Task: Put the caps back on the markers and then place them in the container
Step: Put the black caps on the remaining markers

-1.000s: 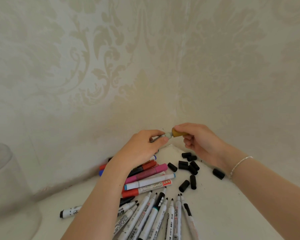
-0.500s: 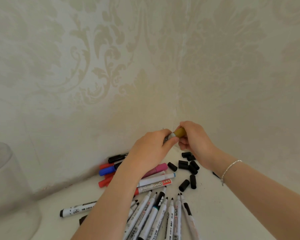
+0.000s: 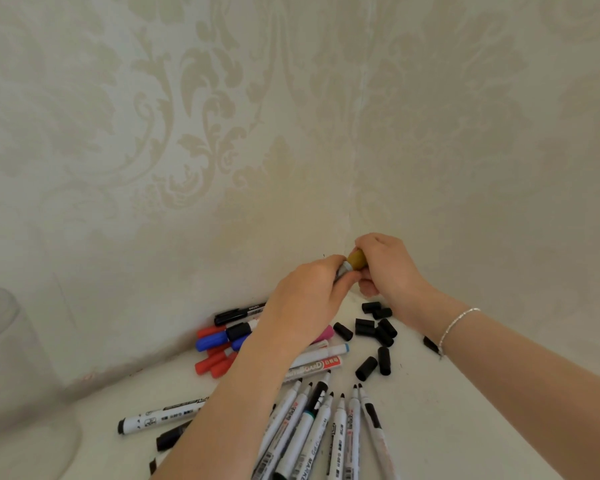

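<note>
Since a second ago the two hands have been brought together in the centre of the frame, and the gap between cap and barrel has been closed. The marker (image 3: 342, 270) is gripped by the left hand (image 3: 309, 299), only a short grey stretch of it being seen past the fingers. The mustard cap (image 3: 356, 259) is pinched by the right hand (image 3: 388, 268) and is pressed against the marker's end; whether it is fully seated cannot be told. Capping is judged to be the step in hand. Next, a firm push along the barrel is called for, then a carry to the clear container (image 3: 11, 382) at the lower left. Uncapped markers (image 3: 326, 431) are fanned out at the bottom centre, with loose black caps (image 3: 376, 329) just right of centre.
</note>
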The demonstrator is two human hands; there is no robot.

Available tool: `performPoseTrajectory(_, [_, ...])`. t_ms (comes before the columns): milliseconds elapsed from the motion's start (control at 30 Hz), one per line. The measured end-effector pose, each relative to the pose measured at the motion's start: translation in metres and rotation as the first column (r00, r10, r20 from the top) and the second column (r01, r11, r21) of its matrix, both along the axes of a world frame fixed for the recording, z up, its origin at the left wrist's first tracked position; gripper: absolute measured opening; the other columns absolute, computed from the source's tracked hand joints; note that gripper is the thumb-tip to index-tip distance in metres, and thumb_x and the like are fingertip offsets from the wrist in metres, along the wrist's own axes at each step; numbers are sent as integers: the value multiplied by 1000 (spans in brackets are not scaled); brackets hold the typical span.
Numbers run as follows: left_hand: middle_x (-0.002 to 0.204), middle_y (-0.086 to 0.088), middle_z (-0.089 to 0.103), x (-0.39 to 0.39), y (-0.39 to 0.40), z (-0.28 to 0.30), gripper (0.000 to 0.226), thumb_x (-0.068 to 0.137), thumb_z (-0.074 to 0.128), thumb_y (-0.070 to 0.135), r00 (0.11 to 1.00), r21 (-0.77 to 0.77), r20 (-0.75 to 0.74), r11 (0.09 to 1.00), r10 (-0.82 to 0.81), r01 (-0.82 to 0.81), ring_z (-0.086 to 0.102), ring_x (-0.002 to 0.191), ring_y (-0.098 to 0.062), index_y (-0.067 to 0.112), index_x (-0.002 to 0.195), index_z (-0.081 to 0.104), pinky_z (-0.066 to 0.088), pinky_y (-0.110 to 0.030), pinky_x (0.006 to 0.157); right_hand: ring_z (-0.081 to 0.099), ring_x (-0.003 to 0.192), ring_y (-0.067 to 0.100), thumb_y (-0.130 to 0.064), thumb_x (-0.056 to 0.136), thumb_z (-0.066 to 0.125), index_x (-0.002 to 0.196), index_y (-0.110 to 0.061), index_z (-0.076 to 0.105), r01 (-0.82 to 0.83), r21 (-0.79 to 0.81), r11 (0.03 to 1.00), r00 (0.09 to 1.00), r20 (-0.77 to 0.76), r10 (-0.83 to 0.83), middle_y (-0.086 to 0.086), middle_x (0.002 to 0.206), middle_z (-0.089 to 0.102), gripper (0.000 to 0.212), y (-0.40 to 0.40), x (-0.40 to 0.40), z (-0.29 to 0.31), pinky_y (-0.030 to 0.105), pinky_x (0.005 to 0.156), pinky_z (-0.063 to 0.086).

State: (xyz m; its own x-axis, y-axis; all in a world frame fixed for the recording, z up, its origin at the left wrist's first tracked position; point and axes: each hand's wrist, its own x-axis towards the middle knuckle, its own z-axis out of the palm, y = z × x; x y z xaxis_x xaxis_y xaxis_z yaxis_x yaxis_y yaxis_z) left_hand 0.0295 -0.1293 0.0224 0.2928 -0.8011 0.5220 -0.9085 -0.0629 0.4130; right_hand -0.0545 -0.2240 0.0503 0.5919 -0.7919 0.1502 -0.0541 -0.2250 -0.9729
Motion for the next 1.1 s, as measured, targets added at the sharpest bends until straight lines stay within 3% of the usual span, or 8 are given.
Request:
performPoseTrajectory(167, [61, 9, 42, 1, -1, -4, 31, 100, 41, 41, 997, -9, 66, 999, 32, -31, 43, 54, -12, 15, 98, 57, 35, -28, 54, 26, 33, 12, -10, 94, 37, 72, -11, 39, -30, -5, 1000, 999, -46, 29, 4, 52, 30, 23, 0, 1, 1, 25, 41, 22])
performPoseTrajectory(300, [58, 8, 45, 0, 1, -6, 37, 98, 30, 51, 988, 22, 121, 995, 94, -97, 48, 53, -14, 19, 92, 48, 35, -27, 49, 33, 37, 13, -23, 100, 36, 75, -9, 42, -136, -44, 990, 978, -167, 127, 3, 52, 38, 29, 6, -4, -1, 25, 41, 31])
performPoseTrajectory(433, [57, 7, 47, 5, 6, -1, 49, 92, 21, 62, 964, 59, 165, 973, 210, -222, 54, 59, -19, 22, 82, 47, 40, -32, 54, 51, 50, 20, -38, 102, 28, 83, -5, 55, -219, 28, 975, 944, -246, 219, 7, 59, 52, 46, 17, -4, -3, 29, 57, 48])
performPoseTrajectory(500, [58, 6, 51, 6, 9, 2, 59, 88, 18, 70, 943, 90, 193, 952, 270, -291, 55, 61, -19, 23, 75, 51, 38, -30, 56, 61, 61, 25, -39, 102, 23, 84, -5, 64, -270, 146, 952, 938, -184, 294, 13, 71, 64, 56, 16, -7, -3, 33, 69, 51])
performPoseTrajectory(600, [61, 5, 58, 6, 11, 5, 77, 76, 13, 84, 911, 167, 190, 903, 365, -396, 57, 62, -17, 25, 74, 62, 40, -29, 59, 69, 82, 24, -36, 100, 20, 105, -7, 69, -358, 275, 892, 922, -46, 384, 13, 97, 73, 57, 10, -14, -6, 35, 81, 49])
performPoseTrajectory(767, [62, 2, 59, 4, 12, 5, 92, 53, 7, 95, 908, 246, 80, 874, 411, -418, 57, 64, -19, 18, 65, 57, 42, -32, 64, 60, 114, 22, -40, 96, 19, 120, -11, 65, -465, 417, 781, 871, 57, 488, 9, 119, 67, 60, 8, -18, -11, 41, 104, 41])
performPoseTrajectory(933, [66, 3, 60, 4, 14, 7, 90, 53, 8, 95, 922, 264, 30, 887, 386, -379, 59, 69, -18, 19, 69, 52, 43, -33, 66, 49, 128, 22, -50, 94, 24, 136, -8, 48, -547, 537, 643, 827, 229, 513, 13, 127, 62, 64, 11, -17, -6, 49, 114, 27])
performPoseTrajectory(1100, [52, 7, 54, 1, 15, 13, 73, 66, 29, 92, 930, 190, -50, 918, 364, -348, 57, 59, -13, 22, 56, 50, 44, -30, 63, 52, 125, 24, -48, 93, 28, 140, -14, 45, -547, 550, 631, 835, 305, 459, 11, 118, 67, 60, 9, -15, -6, 51, 112, 30])
